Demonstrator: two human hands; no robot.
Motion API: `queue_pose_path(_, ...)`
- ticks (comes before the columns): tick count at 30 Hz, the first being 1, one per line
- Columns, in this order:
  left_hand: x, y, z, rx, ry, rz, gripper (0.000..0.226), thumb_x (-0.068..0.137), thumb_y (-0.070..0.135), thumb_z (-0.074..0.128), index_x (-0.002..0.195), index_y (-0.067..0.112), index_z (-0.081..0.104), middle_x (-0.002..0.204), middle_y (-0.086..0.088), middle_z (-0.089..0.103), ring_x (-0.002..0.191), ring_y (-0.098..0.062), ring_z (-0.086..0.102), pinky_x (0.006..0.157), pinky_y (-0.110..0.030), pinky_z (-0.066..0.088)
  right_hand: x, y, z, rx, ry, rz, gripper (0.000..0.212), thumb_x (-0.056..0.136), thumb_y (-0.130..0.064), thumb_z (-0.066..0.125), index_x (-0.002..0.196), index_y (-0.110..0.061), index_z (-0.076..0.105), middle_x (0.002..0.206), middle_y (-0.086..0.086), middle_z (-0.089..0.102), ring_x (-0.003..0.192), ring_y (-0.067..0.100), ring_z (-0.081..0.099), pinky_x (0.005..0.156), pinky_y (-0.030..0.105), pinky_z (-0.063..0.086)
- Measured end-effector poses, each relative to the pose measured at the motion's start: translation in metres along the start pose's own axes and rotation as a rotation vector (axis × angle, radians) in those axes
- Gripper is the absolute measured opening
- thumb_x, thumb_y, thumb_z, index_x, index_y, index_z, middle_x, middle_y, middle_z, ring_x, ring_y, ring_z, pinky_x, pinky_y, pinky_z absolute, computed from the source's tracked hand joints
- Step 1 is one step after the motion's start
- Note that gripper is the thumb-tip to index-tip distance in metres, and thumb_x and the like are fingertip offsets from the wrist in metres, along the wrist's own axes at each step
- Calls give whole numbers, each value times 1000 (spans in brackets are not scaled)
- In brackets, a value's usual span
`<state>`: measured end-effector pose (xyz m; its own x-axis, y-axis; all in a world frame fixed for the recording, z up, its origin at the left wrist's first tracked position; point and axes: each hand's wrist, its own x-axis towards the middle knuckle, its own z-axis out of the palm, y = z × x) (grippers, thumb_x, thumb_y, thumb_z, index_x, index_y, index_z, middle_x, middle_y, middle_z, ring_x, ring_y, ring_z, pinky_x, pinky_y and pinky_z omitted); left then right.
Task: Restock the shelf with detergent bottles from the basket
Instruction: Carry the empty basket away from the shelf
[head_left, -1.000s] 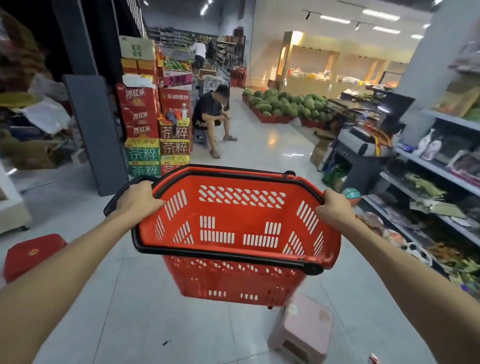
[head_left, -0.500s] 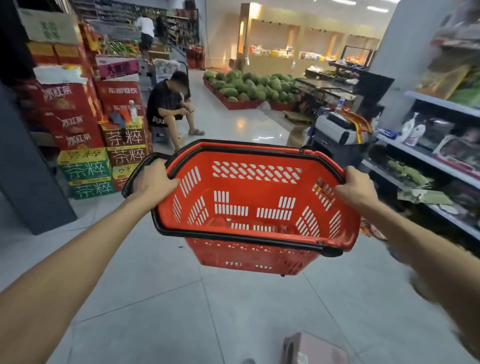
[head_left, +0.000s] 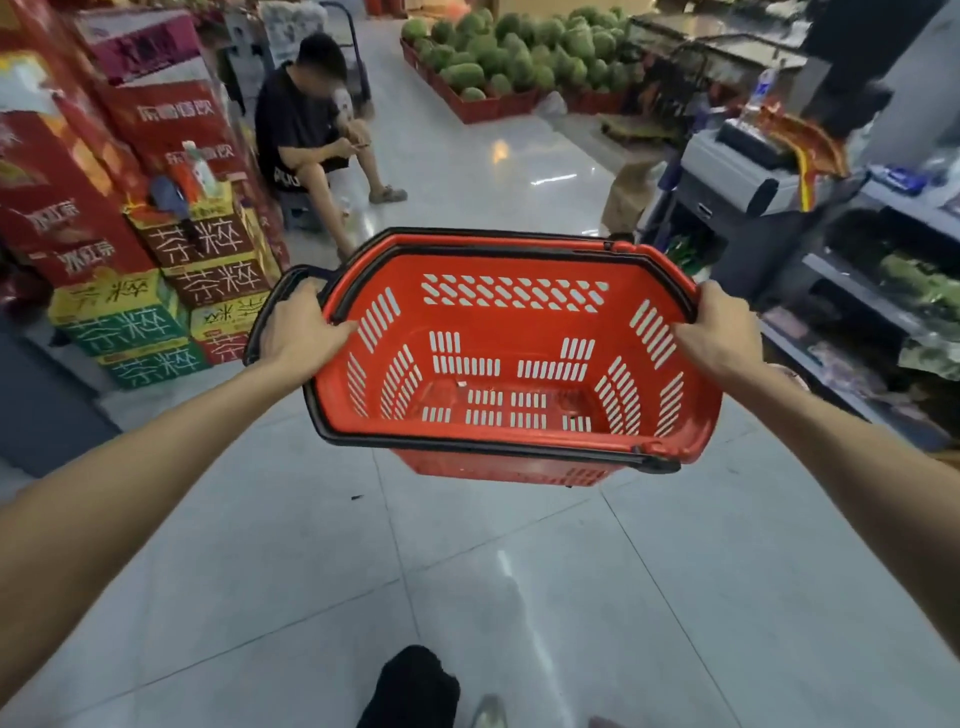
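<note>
I carry a red plastic basket (head_left: 511, 317) with black handles out in front of me, above the tiled floor. Nothing lies inside it; its slotted bottom shows bare. My left hand (head_left: 301, 332) grips the left rim and the folded black handle. My right hand (head_left: 714, 330) grips the right rim. No detergent bottle shows clearly in this view.
Stacked drink cartons (head_left: 156, 270) stand at the left. A person (head_left: 317, 140) sits on a stool ahead left. Watermelons (head_left: 519, 52) are piled at the back. A grey counter (head_left: 748, 182) and store shelves (head_left: 883, 291) line the right. My leg (head_left: 410, 686) shows below.
I have walked forward with the basket; the cartons and the seated person are nearer. The view tilts further down, and the pink stool on the floor has passed out of sight.
</note>
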<state>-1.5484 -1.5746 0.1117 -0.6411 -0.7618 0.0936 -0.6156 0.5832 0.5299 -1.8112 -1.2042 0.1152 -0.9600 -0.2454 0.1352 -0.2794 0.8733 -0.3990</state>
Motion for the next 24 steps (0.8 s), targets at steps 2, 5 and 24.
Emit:
queue_pose_path(2, 47, 9, 21, -9, -29, -11, 57, 90, 37, 78, 136, 13, 56, 123, -15, 70, 110, -39, 66, 86, -43, 52, 51, -6, 16, 9, 10, -11, 33, 78, -27, 63, 108, -15, 54, 103, 18, 70, 88, 41, 67, 78, 51, 59)
queue_pose_path(5, 128, 18, 60, -19, -74, -1, 59, 86, 40, 81, 133, 12, 57, 124, -14, 70, 109, -37, 67, 88, -43, 52, 129, -11, 48, 6, -7, -9, 29, 80, -25, 64, 106, -15, 54, 101, 16, 69, 86, 38, 67, 76, 48, 58)
queue_pose_path(24, 655, 195, 270, 44, -303, 129, 40, 77, 44, 87, 102, 19, 68, 89, 2, 73, 66, -8, 63, 59, -27, 51, 637, -26, 156, -56, -58, 109, 35, 83, -22, 69, 112, -11, 54, 99, 14, 65, 78, 32, 56, 68, 35, 43)
